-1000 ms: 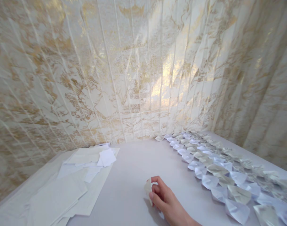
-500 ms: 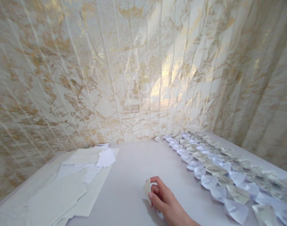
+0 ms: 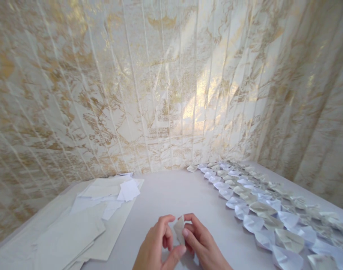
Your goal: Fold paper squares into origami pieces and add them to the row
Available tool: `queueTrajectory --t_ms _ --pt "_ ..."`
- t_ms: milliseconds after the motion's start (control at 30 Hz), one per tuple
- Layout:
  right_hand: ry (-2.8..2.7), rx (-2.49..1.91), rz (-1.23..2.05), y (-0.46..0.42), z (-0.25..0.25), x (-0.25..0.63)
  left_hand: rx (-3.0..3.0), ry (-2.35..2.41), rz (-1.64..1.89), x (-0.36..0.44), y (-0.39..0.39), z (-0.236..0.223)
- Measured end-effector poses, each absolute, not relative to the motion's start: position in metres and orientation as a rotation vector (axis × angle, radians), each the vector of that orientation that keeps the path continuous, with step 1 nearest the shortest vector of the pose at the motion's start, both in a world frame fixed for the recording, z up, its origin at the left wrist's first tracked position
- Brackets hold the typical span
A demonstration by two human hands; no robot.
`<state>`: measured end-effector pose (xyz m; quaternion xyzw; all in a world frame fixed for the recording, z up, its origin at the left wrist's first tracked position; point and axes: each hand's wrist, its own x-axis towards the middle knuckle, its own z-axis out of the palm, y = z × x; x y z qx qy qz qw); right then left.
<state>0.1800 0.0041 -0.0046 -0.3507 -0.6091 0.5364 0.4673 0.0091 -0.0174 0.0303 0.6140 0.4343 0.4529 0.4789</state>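
Observation:
A small folded piece of pale paper stands upright between both my hands, low in the middle of the view. My left hand pinches it from the left with thumb and curled fingers. My right hand grips it from the right, fingers closed on its edge. Both hands hover just above the white table.
Several folded white and silvery paper shapes lie in rows across the right side of the table. A loose stack of flat white sheets lies at the left. A cream and gold curtain hangs close behind the table.
My left hand has come into view and taken hold of the folded paper, which earlier only my right hand held. The view has shifted slightly.

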Motion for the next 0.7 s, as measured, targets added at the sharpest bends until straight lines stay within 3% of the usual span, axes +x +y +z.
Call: queueTrajectory --t_ms 300,700 --pt "-1.568 -0.864 1.285 0.007 -0.016 0.177 1.680 1.010 0.926 0.012 0.002 -0.001" --pt "-1.816 -0.931 1.059 0.001 -0.007 0.184 1.624 0.931 0.946 0.015 0.000 -0.001"
